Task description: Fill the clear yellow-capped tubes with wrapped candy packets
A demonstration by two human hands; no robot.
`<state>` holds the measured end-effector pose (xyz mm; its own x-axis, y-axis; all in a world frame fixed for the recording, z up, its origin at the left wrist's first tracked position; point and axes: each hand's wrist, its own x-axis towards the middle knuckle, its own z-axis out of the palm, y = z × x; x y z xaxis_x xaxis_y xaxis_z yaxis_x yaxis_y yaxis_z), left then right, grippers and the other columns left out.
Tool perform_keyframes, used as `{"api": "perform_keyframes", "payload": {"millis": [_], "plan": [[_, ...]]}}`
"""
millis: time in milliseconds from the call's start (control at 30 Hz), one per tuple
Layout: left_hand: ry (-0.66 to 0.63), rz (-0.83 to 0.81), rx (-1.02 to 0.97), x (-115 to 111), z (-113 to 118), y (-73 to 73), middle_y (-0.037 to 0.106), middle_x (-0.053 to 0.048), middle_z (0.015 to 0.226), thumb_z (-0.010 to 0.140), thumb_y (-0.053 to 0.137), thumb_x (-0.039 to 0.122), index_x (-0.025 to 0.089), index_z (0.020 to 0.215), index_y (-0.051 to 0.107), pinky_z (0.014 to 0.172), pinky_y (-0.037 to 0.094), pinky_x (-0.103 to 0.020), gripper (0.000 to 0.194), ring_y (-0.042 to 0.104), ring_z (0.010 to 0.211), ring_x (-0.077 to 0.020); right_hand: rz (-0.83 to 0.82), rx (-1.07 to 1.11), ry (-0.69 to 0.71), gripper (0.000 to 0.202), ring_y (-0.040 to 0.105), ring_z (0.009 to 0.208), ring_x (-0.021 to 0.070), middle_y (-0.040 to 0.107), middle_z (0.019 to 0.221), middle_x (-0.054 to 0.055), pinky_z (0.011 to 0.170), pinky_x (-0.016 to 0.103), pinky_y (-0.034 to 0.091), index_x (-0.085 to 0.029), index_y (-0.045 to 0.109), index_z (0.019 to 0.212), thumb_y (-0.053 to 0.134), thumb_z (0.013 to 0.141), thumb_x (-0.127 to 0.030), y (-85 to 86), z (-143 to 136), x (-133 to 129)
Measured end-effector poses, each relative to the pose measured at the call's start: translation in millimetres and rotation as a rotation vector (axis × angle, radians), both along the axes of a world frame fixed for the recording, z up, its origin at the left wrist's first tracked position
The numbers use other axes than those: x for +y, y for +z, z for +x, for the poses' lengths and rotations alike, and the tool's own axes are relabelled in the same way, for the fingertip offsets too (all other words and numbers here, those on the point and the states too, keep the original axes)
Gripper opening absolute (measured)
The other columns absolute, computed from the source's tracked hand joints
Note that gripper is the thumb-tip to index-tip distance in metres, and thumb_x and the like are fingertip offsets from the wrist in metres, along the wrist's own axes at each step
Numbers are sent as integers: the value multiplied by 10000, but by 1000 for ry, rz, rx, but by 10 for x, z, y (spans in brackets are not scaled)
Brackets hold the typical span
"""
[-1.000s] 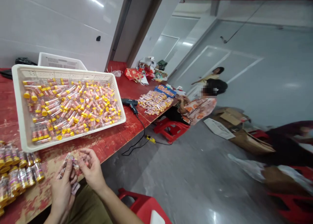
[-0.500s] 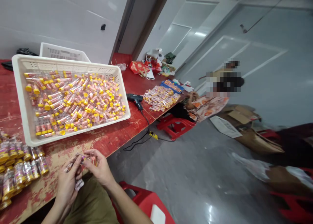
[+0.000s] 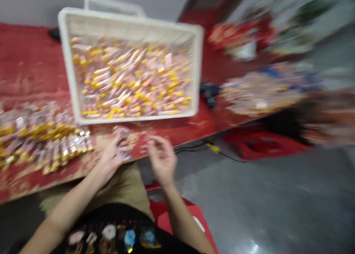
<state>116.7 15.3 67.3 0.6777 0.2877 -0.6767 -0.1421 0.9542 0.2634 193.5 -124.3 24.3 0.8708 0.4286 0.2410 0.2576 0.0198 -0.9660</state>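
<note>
My left hand [image 3: 111,156] is closed on a small bunch of purple-and-white printed plastic wrappers [image 3: 123,146] at the table's front edge. To its right, my right hand [image 3: 164,159] has curled fingers with thumb and forefinger close together. Blur hides what, if anything, it holds. Beyond both hands stands a white plastic crate [image 3: 138,120] of clear tubes with yellow caps [image 3: 133,84] and pinkish contents. Left of my left hand lie stacked rows of yellow-capped tubes in printed wrapping [image 3: 55,146].
The worn red table [image 3: 30,69] runs left to right. Right of the crate lie a black heat gun [image 3: 210,93] and a pile of wrapped tubes [image 3: 255,93]. Red stools [image 3: 263,145] and a cable with a yellow piece [image 3: 213,147] are beyond the table edge.
My view has swung down and left, so the crate and table appear further right. My hands, together before, are now apart, with the wrappers staying in the left.
</note>
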Motion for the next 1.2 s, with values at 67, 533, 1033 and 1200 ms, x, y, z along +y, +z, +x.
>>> {"api": "perform_keyframes", "payload": {"millis": [67,533,1033,1200], "plan": [[18,-79,-117,32,107,43,478,92,634,887,857,267,171,830,563,371,256,-95,315,377,411,1,-10,-234,-104,248,696,807,126,749,1086,72,751,287,598,-198,756,1134,749,938,-349,49,61,-72],[110,99,-184,-168,-57,99,543,52,716,776,945,306,143,843,632,406,269,-106,359,466,517,-11,44,-651,-77,270,743,965,185,772,1029,58,859,365,629,-203,775,1105,844,849,-151,206,36,18],[6,446,-101,-162,-72,82,497,104,601,442,1075,424,150,994,642,415,277,-108,753,389,489,-23,-84,-608,282,607,699,1316,211,696,1428,114,1105,374,609,-362,537,1586,493,1031,-119,364,-2,-135],[-119,517,-113,-208,-129,23,463,119,570,594,1023,493,150,1266,621,444,262,-123,855,342,482,-30,-32,-586,272,564,748,1222,179,754,1328,82,1052,314,629,-388,632,1502,512,1028,-106,385,12,-110]]}}
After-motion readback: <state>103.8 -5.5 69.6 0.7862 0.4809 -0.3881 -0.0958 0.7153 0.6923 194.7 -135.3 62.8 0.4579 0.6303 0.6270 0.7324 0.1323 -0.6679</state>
